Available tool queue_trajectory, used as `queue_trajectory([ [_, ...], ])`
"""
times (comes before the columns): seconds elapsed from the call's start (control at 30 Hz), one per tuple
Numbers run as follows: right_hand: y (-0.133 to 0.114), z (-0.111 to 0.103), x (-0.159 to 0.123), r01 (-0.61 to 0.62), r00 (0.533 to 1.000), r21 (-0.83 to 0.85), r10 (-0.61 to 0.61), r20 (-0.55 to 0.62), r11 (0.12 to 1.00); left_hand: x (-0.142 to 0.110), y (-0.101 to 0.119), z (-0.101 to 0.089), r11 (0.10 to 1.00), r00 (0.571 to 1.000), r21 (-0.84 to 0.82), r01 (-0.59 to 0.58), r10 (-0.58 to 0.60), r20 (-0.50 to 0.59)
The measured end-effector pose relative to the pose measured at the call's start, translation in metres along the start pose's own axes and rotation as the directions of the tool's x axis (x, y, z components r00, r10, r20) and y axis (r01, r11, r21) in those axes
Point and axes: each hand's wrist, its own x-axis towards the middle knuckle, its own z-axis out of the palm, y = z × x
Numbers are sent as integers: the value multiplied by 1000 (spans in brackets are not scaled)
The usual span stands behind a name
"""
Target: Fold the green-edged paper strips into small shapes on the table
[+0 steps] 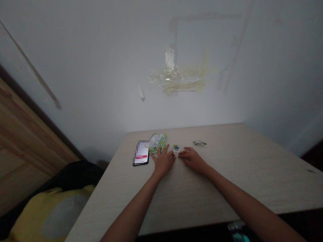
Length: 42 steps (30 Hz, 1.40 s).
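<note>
My left hand (163, 160) lies on the light wooden table (227, 174), fingers spread, its tips on a pile of green and white sachets (157, 142). My right hand (192, 158) rests just to its right with fingers curled. Between both hands sits one small white and green sachet (176, 149); the thumb and fingertips of both hands touch or pinch its lower edge. A black phone (141, 153) with a lit screen lies left of the pile.
A torn scrap of sachet (200, 143) lies on the table to the right of my hands. A white wall with old tape marks (176, 79) stands behind. Left of the table are a yellow and grey cushion (47, 215) and a wooden panel (22, 148).
</note>
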Motion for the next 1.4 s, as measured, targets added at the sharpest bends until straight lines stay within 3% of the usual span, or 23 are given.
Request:
queue_trajectory([
  [0.27,1,-2,-3,15,998,67,-10,-61,998,-3,-4,-3,1000,1000,-12,2,-2,-30],
  [0.4,7,-1,-4,-15,991,3,15,-134,1000,-3,-5,-6,1000,999,-30,8,-9,-34],
  [0.63,12,1,-6,-65,994,-88,57,-90,994,-6,1,-11,999,994,-24,-34,32,-101],
  [0.93,6,0,-5,-22,995,-28,19,-103,999,-10,6,-10,987,984,-33,-157,154,-92],
  [1.4,12,-1,-5,-75,988,47,80,-134,996,-11,10,-17,985,982,-15,-170,168,-84],
])
